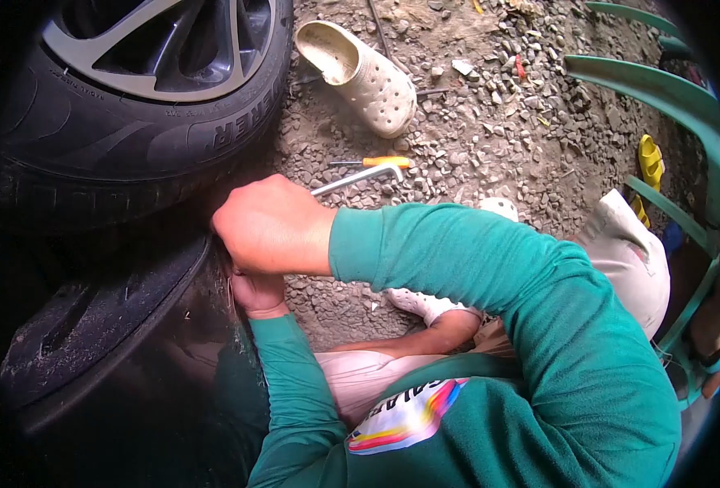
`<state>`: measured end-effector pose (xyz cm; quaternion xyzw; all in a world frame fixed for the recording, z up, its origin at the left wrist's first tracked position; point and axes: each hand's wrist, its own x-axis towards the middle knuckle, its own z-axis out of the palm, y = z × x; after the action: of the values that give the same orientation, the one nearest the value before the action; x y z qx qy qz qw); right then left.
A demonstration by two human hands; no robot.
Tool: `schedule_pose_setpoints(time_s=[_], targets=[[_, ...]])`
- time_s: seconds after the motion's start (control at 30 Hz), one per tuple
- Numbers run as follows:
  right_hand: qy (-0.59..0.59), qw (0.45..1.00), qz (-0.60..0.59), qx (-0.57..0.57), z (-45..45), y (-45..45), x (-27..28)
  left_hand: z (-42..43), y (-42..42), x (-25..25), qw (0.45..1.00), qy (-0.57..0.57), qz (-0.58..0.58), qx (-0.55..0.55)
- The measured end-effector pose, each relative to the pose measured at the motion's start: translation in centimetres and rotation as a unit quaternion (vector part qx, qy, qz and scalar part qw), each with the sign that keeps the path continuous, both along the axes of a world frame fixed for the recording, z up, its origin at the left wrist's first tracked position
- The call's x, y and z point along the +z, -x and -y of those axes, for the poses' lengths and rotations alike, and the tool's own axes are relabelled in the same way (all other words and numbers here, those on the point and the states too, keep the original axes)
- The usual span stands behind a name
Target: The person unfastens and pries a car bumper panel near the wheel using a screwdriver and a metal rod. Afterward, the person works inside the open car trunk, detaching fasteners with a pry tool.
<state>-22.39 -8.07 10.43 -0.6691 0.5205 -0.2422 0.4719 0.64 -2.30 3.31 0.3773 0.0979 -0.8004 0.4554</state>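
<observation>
My right hand is closed in a fist at the edge of a dark car body panel, just below the wheel. What its fingers hold, if anything, is hidden. Directly beneath it, my left hand is against the same panel edge, its fingers out of sight behind the panel and my right hand. The black tyre with its grey-and-black alloy rim is above and to the left. A bent metal wrench lies close to my right wrist, beside a screwdriver with an orange handle.
A beige clog lies on the gravel near the tyre. Green plastic chair parts curve along the right edge, with yellow sandals close by. My bent legs are on the right. Part of another person shows at the far right.
</observation>
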Motion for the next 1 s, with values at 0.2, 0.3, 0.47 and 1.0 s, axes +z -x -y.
schedule_pose_setpoints(time_s=[0.2,0.3,0.47,1.0], targets=[[-0.009,0.999,-0.025,-0.026,-0.8,-1.0,0.7,-0.3,-1.0,-1.6,0.996,0.07,-0.061,-0.016],[0.007,0.999,-0.021,-0.032,-0.8,-0.7,1.1,-0.3,-2.7,-2.3,0.959,0.135,0.231,-0.094],[-0.006,1.0,-0.017,-0.02,-0.2,-0.1,1.2,0.2,-0.9,-0.1,0.994,-0.083,-0.064,0.035],[-0.01,0.996,0.071,0.056,1.6,0.2,-1.8,0.8,0.5,-0.6,0.984,0.148,-0.103,0.014]])
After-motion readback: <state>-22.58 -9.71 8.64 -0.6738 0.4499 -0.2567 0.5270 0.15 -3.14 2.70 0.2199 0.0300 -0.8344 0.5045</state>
